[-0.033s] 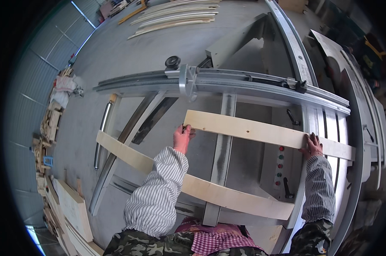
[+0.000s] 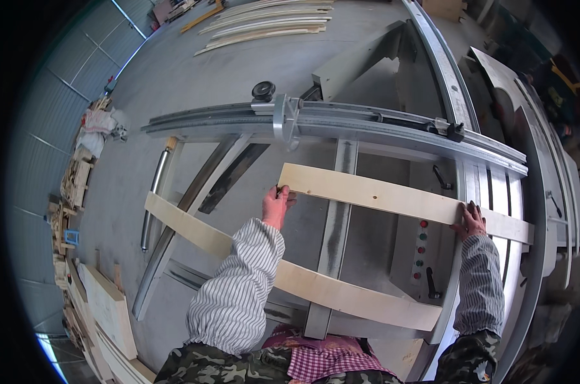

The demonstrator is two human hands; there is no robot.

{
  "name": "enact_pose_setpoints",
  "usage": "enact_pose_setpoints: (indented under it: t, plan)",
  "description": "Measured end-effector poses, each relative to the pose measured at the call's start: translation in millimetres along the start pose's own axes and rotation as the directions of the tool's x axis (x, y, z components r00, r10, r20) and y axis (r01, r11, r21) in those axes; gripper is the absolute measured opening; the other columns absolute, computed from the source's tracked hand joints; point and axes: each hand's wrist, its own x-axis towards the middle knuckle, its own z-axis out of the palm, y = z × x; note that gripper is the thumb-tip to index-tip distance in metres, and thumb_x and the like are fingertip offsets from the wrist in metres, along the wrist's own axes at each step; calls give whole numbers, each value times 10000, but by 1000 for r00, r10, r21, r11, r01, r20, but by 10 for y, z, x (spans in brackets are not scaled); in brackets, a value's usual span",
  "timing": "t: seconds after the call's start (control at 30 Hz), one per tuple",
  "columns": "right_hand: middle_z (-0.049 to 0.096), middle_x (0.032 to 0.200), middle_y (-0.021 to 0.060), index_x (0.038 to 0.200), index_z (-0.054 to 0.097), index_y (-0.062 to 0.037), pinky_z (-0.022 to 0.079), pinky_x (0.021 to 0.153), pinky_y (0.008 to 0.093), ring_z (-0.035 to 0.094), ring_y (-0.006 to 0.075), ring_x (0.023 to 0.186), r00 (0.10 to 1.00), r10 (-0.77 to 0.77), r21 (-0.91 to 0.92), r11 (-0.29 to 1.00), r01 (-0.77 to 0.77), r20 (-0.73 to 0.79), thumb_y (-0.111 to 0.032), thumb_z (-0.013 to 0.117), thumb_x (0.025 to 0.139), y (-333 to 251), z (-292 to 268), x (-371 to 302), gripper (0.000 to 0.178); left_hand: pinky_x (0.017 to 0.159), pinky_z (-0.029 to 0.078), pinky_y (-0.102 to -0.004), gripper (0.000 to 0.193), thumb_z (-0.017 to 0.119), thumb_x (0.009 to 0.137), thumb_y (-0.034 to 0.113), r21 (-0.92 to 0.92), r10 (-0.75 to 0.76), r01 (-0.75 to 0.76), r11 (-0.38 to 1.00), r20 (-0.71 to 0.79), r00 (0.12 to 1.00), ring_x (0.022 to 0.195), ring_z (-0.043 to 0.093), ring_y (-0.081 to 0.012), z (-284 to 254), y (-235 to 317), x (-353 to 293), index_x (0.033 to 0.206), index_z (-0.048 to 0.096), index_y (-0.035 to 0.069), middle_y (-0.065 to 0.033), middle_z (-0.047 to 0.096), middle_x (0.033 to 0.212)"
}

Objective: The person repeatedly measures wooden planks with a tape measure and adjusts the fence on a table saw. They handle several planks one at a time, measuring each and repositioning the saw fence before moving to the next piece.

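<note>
A pale wooden board (image 2: 379,197) lies crosswise over the machine's frame, its right end on the slotted metal table (image 2: 495,246). My left hand (image 2: 276,207) is closed on the board's left end. Farther right, my right hand (image 2: 471,221) holds the near edge, fingers over the top face. A second pale board (image 2: 341,289) lies nearer to me across the frame, partly hidden under my left forearm. Beyond the first board runs a long metal fence (image 2: 379,132) with a sliding stop (image 2: 286,121) on it; a gap separates board and fence.
A control panel (image 2: 420,251) with several red and green buttons sits below the board, near black clamp levers (image 2: 432,285). A metal roller (image 2: 154,198) stands at the frame's left. Stacked timber lines the left wall (image 2: 107,310); long strips (image 2: 264,25) lie on the floor beyond.
</note>
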Motion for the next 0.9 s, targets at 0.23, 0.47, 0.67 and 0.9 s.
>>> enact_pose_setpoints:
  t: [0.23,0.47,0.67,0.9]
  plan:
    - [175,1621,143,1537,301,-273,239,1197,470,165,320,1500,996,-34,22,999,32,81,-335,834,712,-135,-263,-86,984,782,534,-322,331,637,966,246,56,-114,113,992,26,993,890,653,-164,-44,84,22,1182,557,7,-78,650,1061]
    - [458,1380,136,1401,416,-132,393,1084,454,432,330,1295,991,127,-408,907,-101,38,-488,889,534,-601,-322,141,1049,986,462,-423,537,704,886,149,556,627,-515,652,-15,779,1197,524,-356,-25,198,-596,1336,455,-5,-217,510,1318]
    - [560,1082,204,1153,503,-5,483,864,492,577,411,988,963,-211,-9,977,212,-171,-310,861,524,-1132,11,-552,785,1094,356,-428,606,699,839,4,715,777,-491,497,-115,619,1303,413,-368,-924,224,-1960,1374,415,-4,-213,408,1411]
    - [616,1183,242,1287,512,15,520,946,403,634,364,1084,935,-344,171,930,326,90,-364,889,575,-2867,-181,-1579,891,1102,354,-380,607,637,921,15,70,345,-380,922,-594,727,1327,409,-290,-1335,-478,-2446,1437,317,9,-170,410,1389]
